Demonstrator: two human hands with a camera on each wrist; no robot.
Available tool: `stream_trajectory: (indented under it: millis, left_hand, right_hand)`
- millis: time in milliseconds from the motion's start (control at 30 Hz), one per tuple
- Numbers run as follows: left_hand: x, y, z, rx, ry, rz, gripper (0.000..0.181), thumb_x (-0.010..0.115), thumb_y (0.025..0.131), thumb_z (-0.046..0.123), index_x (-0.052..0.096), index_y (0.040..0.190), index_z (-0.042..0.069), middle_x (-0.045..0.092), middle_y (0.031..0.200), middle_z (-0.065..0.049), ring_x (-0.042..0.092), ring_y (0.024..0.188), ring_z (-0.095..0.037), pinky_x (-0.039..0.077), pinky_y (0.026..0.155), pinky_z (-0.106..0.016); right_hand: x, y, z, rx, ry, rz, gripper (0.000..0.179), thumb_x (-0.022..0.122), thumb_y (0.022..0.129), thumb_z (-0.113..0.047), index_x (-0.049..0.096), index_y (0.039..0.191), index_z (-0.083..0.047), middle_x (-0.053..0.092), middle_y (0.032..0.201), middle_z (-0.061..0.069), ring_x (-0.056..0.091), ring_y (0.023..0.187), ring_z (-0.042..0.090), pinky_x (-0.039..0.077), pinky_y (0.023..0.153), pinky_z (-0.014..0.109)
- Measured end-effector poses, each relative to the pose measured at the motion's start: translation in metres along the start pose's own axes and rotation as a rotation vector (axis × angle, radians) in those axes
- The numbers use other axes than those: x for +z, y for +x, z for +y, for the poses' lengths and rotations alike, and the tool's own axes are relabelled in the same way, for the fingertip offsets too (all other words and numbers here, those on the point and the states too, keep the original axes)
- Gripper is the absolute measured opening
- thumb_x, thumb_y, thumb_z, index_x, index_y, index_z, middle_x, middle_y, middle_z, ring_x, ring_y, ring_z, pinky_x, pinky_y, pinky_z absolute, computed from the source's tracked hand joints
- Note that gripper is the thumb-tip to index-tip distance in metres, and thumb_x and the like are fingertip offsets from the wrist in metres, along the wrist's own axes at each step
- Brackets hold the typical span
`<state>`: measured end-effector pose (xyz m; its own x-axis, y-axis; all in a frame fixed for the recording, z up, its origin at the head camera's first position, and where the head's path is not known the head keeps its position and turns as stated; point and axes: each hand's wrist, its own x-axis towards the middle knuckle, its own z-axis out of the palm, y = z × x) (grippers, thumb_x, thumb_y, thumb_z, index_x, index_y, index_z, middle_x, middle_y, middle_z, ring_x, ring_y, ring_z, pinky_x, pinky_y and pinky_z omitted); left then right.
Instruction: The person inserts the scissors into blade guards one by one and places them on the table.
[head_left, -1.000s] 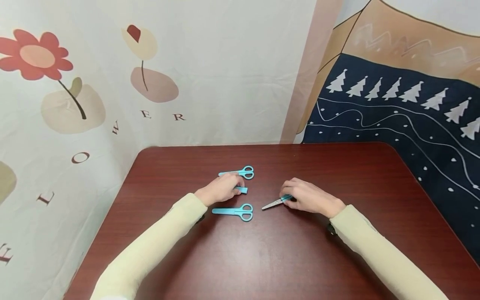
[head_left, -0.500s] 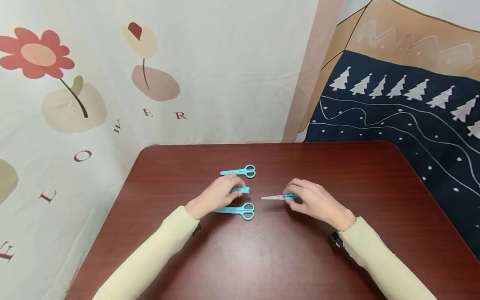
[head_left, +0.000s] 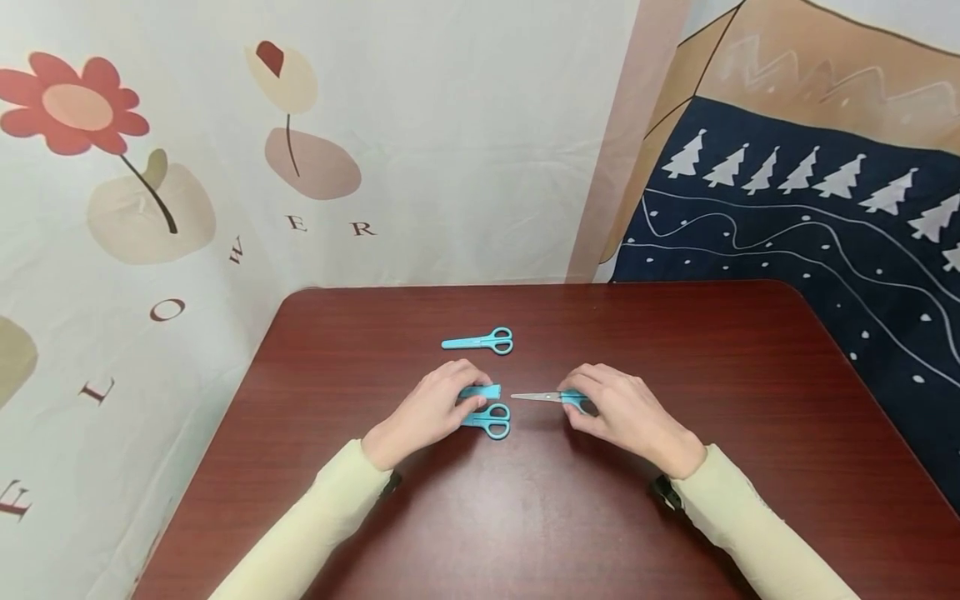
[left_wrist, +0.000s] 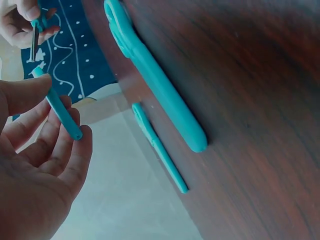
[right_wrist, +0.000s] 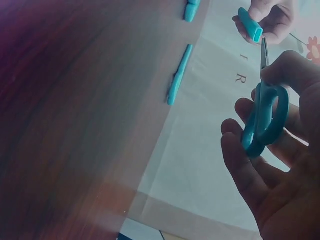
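Observation:
My left hand [head_left: 431,410] pinches a blue scissors cover [left_wrist: 63,115] between thumb and fingers, its open end facing right. Opposite it, my right hand [head_left: 628,415] grips bare-bladed scissors [right_wrist: 265,117] by their blue handles. The closed metal blades [head_left: 536,397] point left at the mouth of the cover, with a small gap between in the head view. Beneath my left hand lies a second pair of blue scissors [head_left: 497,422] on the table, its blade end hidden by that hand in the head view; the left wrist view shows those blades covered.
Farther back on the dark red table [head_left: 675,333] lies another pair of covered blue scissors [head_left: 477,342], handles to the right. A printed curtain [head_left: 465,150] hangs behind the table's far edge.
The scissors in my right hand have turned from slanting to level, and their tip now lies nearer the cover. My left hand has shifted slightly toward the near scissors with the cover.

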<state>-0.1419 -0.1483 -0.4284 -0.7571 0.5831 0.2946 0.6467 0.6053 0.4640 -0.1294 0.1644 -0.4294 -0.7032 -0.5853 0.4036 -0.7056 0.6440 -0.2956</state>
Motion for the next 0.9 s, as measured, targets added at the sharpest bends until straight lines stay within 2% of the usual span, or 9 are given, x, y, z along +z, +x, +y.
stream_trajectory:
  millis: [300, 600, 900]
  left_hand:
    - [-0.003, -0.006, 0.014, 0.017, -0.025, 0.056, 0.017, 0.08, 0.092, 0.01, 0.074, 0.108, 0.01, 0.067, 0.104, 0.004, 0.06, 0.092, -0.014, 0.052, 0.08, -0.032]
    - [-0.003, -0.009, 0.018, 0.023, -0.031, 0.079, 0.018, 0.079, 0.092, 0.008, 0.074, 0.109, 0.011, 0.067, 0.104, 0.004, 0.059, 0.092, -0.012, 0.052, 0.08, -0.031]
    - [0.003, -0.01, 0.021, 0.025, -0.022, 0.09, 0.02, 0.081, 0.089, 0.007, 0.075, 0.108, 0.011, 0.066, 0.103, 0.005, 0.059, 0.092, -0.013, 0.052, 0.078, -0.031]
  right_hand:
    - [-0.002, 0.001, -0.007, 0.02, 0.021, 0.009, 0.022, 0.081, 0.086, -0.02, 0.074, 0.106, -0.016, 0.068, 0.097, -0.007, 0.06, 0.088, 0.009, 0.058, 0.073, 0.03]
    - [-0.005, 0.001, -0.012, 0.03, 0.042, -0.004, 0.025, 0.084, 0.085, -0.019, 0.075, 0.108, -0.014, 0.07, 0.097, -0.006, 0.061, 0.087, 0.008, 0.058, 0.073, 0.029]
    - [-0.003, 0.0, -0.012, 0.0, 0.046, 0.005, 0.027, 0.086, 0.083, -0.017, 0.075, 0.107, -0.013, 0.07, 0.095, -0.005, 0.062, 0.084, 0.008, 0.059, 0.073, 0.03]
